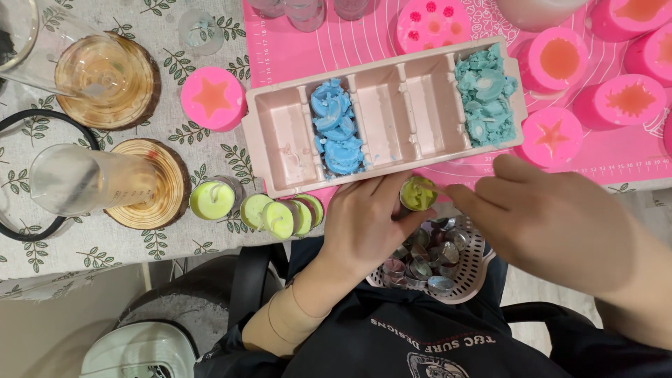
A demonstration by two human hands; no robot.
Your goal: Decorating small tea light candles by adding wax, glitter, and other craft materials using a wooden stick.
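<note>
My left hand (pixel 367 224) grips a small metal tealight cup holding yellow-green wax (pixel 418 192), just below the near edge of a pale pink divided tray (pixel 280 133). My right hand (pixel 553 217) reaches in from the right, its fingertips at the cup's rim; whether it holds a tool I cannot tell. One tray compartment holds blue wax pieces (pixel 337 126) and the rightmost holds teal wax pieces (pixel 486 94). A pink perforated basket (pixel 470 274) with several empty metal cups lies in my lap under the hands.
Several yellow-green tealights (pixel 212 199) lie at the table's near edge. Two glass beakers (pixel 77 178) rest on wooden coasters at left. Pink silicone moulds (pixel 212 98) with star and flower shapes stand around a pink mat (pixel 294 49). A chair sits below.
</note>
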